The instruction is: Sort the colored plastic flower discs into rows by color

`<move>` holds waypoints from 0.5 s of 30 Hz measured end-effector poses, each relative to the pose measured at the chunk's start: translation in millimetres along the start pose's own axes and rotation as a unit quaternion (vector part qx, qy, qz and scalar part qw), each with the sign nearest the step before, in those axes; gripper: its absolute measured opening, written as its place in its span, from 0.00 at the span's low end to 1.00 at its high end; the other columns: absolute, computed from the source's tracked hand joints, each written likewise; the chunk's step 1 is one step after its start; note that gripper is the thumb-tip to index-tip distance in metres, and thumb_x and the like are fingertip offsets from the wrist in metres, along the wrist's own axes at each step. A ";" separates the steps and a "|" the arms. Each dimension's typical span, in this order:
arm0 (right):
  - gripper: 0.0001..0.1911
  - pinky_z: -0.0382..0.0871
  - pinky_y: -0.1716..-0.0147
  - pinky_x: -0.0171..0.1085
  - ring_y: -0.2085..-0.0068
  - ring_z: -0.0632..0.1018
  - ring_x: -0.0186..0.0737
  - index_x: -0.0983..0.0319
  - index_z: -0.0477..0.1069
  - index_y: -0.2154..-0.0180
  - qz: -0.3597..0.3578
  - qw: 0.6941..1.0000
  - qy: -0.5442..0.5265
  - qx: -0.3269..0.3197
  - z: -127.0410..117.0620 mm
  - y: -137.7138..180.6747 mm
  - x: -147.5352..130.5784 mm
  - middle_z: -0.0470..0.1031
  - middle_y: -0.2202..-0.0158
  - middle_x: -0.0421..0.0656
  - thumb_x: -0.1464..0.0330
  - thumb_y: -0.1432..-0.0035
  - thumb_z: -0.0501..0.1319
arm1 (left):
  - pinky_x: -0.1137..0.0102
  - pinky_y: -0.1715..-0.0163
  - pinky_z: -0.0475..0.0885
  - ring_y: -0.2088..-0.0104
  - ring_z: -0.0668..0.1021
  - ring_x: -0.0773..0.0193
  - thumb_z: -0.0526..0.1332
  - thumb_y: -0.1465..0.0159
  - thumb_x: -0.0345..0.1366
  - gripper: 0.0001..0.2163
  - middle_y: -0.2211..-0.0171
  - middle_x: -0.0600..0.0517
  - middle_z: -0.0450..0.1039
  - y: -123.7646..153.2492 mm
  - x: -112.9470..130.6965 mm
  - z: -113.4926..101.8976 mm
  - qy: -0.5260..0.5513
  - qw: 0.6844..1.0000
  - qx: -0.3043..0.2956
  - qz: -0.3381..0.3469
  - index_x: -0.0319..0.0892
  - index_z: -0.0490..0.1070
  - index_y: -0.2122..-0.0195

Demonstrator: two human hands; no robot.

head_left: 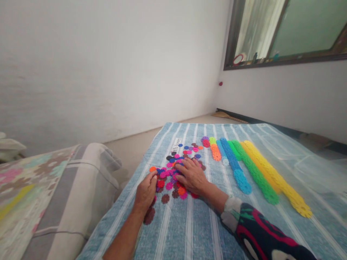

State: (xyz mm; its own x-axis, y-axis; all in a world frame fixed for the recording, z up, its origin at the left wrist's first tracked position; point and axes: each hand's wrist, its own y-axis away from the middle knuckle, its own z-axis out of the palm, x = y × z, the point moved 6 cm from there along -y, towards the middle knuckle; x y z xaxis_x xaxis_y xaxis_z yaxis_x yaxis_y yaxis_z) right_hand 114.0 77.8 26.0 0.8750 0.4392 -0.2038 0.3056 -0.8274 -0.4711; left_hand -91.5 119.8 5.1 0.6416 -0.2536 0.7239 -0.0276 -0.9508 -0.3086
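Observation:
A loose heap of small flower-shaped plastic discs, mostly pink, red, blue, purple, orange and brown, lies spread on the striped cloth. My right hand rests palm down on the heap, its fingers apart and reaching across the discs. At the heap's left edge is my left hand, thumb side up, with its fingers drawn together against the discs. Whether a disc sits between those fingers is hidden. A large brown disc lies just below the left hand, and an orange disc beyond its fingertips.
Overlapping rows of discs lie to the right: a blue row, a green row and a yellow row, beside shorter orange and red ones. Clear plastic covers the table's right side. A cloth-covered surface stands at the left.

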 end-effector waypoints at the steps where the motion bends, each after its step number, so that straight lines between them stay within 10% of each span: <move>1: 0.20 0.56 0.43 0.53 0.43 0.65 0.51 0.57 0.65 0.44 0.053 0.998 -0.002 0.017 -3.9 5.9 12.6 0.68 0.44 0.49 0.57 0.34 0.54 | 0.61 0.48 0.70 0.51 0.78 0.52 0.50 0.40 0.47 0.21 0.54 0.45 0.79 0.7 1.5 0.1 -0.005 1.000 0.003 0.001 0.42 0.76 0.55; 5: 0.24 0.62 0.48 0.51 0.48 0.70 0.53 0.65 0.64 0.43 0.233 0.972 -0.002 0.027 -1.3 32.4 55.3 0.71 0.50 0.55 0.57 0.34 0.53 | 0.61 0.53 0.73 0.57 0.80 0.53 0.51 0.40 0.43 0.17 0.61 0.47 0.80 2.2 11.2 4.8 -0.038 0.999 -0.006 0.018 0.44 0.76 0.59; 15: 0.19 0.60 0.45 0.50 0.45 0.69 0.54 0.64 0.69 0.49 0.237 0.969 -0.038 0.056 32.5 -5.9 21.3 0.70 0.47 0.55 0.58 0.36 0.55 | 0.61 0.45 0.69 0.48 0.76 0.56 0.50 0.39 0.43 0.19 0.49 0.47 0.76 7.6 26.8 22.9 -0.051 0.996 -0.039 0.059 0.41 0.73 0.52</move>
State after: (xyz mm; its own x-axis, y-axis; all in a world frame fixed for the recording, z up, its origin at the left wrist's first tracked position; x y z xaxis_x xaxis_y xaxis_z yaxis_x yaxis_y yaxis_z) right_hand 118.6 103.4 -3.5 0.8758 0.0459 -0.4805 -0.1709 -0.9015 -0.3977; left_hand -57.0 109.8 8.1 0.7043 -0.3489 0.6182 -0.1643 -0.9274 -0.3361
